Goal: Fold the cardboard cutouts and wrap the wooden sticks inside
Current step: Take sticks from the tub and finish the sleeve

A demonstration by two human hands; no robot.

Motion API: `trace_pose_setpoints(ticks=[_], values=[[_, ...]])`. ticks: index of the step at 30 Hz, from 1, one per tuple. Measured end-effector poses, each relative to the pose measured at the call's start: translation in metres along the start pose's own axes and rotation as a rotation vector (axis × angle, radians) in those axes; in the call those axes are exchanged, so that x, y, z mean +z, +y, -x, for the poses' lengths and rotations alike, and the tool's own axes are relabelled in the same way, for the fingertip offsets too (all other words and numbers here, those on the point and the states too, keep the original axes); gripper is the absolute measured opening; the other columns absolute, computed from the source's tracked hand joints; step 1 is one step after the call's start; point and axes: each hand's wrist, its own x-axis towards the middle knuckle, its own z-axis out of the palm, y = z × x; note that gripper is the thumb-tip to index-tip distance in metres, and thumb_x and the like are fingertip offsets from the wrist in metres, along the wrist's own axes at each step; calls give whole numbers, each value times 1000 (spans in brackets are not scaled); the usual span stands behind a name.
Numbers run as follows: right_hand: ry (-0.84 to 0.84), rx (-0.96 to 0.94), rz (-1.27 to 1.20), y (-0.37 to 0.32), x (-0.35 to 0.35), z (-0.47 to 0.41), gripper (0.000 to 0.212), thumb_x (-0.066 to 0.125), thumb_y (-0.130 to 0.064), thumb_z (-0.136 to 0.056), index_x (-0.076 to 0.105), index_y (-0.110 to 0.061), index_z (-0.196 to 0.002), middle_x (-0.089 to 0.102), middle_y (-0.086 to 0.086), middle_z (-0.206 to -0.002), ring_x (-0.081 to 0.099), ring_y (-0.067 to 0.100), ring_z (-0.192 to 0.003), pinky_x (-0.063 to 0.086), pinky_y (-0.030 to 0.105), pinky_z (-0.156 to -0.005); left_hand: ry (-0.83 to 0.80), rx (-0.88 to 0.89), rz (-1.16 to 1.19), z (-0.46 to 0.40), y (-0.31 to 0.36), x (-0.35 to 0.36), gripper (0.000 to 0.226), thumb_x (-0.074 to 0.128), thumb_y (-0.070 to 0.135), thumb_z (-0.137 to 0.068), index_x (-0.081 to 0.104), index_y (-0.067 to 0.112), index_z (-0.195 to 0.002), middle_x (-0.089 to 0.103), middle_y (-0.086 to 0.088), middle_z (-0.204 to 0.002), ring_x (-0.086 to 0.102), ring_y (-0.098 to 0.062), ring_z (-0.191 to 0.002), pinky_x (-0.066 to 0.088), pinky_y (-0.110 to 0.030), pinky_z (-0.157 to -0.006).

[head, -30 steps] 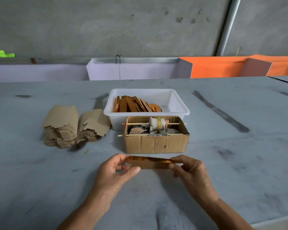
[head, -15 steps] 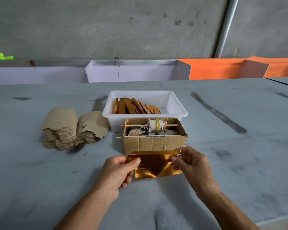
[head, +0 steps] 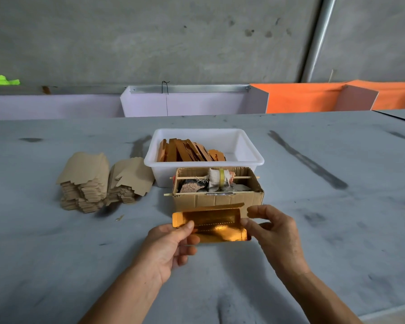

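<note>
Holding: gold cutout (head: 211,226), spread open between both hands, gold face up, above the table (head: 56,242) and just in front of the cardboard box (head: 218,201).
Cutout, form: thin foil-faced card; perforated crease line running lengthwise between the two thumbs; small flap past the left thumb, outer end.
Left hand (head: 171,244): thumb on top near the left end, fingers curled beneath; pinching the card.
Right hand (head: 274,230): thumb and forefinger pinching the right end; remaining fingers loosely curled, holding nothing else.
Handling, judged: very light; stiff across panels, weak along creases; foil likely slick under dry fingertips and quick to mark if pressed off the score.
Grip advice, judged: pinch at panel edges beside the crease, thumbs on top, bending along the perforation only; flap ends left free for tucking.
Stick: none visible between the fingers; cannot tell whether one lies under the card.
Beyond fingertips: cardboard box with two thin skewers across it, one carrying a cloth-wrapped roll (head: 218,181).
Further beyond: white tub (head: 250,157) holding finished gold wraps (head: 187,152).
Left of the left hand, well apart: two stacks of plain brown cutouts (head: 98,181).
Progress, judged: folding step in hand; many blanks left.
</note>
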Motion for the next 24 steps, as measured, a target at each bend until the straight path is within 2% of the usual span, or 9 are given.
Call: trace_pose_setpoints(ticks=[1, 3, 5, 7, 12, 15, 18, 24], values=[[30, 0, 44, 1, 0, 0, 18, 72, -19, -80, 67, -20, -97, 66, -6, -84, 65, 10, -70, 51, 19, -56, 22, 23, 16, -1, 1, 0, 14, 66, 16, -86, 58, 10, -77, 66, -5, -53, 55, -10, -36, 37, -16, -36], [41, 31, 42, 0, 2, 1, 20, 71, -21, -81, 67, -17, -100, 64, -1, -71, 61, 8, -57, 48, 16, -49, 45, 57, 32, -3, 2, 0, 14, 66, 16, -86, 58, 10, -76, 66, -4, -53, 55, -9, -37, 38, -17, -36], [-17, 116, -54, -3, 5, 1, 21, 70, -19, -82, 64, -18, -103, 62, 1, -59, 55, 5, -43, 41, 12, -42, 48, 87, 20, -3, 3, 1, 15, 67, 18, -86, 59, 9, -76, 66, -4, -53, 56, -9, -38, 39, -17, -36], [-90, 232, -178, -7, 6, 0, 19, 68, -18, -84, 61, -18, -102, 63, 3, -58, 52, 6, -39, 38, 13, -38, 39, 108, 8, -4, 3, 3, 16, 67, 19, -86, 59, 9, -76, 66, -4, -53, 56, -9, -38, 40, -17, -36], [-237, 367, -314, -14, 4, -4, 11, 61, -13, -90, 65, -3, -92, 69, 9, -66, 54, 12, -43, 37, 21, -41, 38, 155, -11, -4, 4, 5, 15, 69, 19, -83, 63, 7, -76, 68, -6, -56, 57, -10, -40, 41, -17, -36], [-270, 398, -371, -13, 4, -5, 9, 60, -14, -91, 63, -5, -88, 71, 10, -73, 58, 12, -48, 40, 22, -47, 43, 153, -14, -5, 4, 5, 10, 69, 17, -83, 68, 8, -85, 71, -6, -62, 59, -11, -44, 43, -18, -39], [-285, 410, -414, -10, 4, -5, 8, 61, -13, -90, 63, -6, -88, 71, 8, -73, 60, 11, -52, 41, 23, -51, 46, 143, -16, -6, 3, 6, 9, 69, 19, -83, 68, 10, -84, 72, -7, -65, 61, -12, -46, 45, -19, -40], [-265, 433, -515, -6, 5, -5, 5, 66, -12, -84, 63, -8, -83, 72, 9, -74, 62, 10, -55, 44, 21, -51, 24, 148, -1, -6, 1, 8, 12, 70, 18, -82, 65, 9, -87, 74, -8, -71, 66, -12, -51, 49, -19, -43]])
